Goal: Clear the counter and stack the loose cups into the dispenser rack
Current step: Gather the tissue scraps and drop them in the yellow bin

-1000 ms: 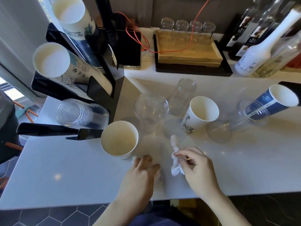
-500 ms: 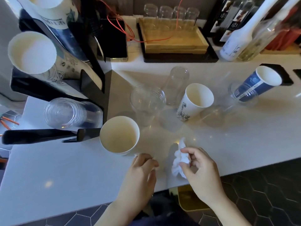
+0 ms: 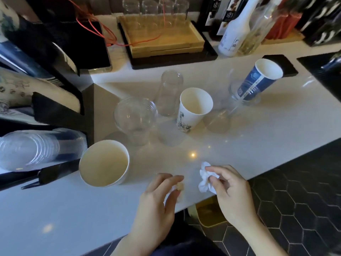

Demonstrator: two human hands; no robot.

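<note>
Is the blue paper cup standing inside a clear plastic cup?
Yes, the blue paper cup leans with its base inside a clear plastic cup.

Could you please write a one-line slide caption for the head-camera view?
Right hand pinches a crumpled tissue and left hand a small scrap, with loose cups on the counter.

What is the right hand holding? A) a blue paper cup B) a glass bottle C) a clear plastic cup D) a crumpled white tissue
D: the fingers of the right hand pinch a crumpled white tissue near the counter's front edge, while the blue paper cup lies far back on the counter, untouched.
</note>
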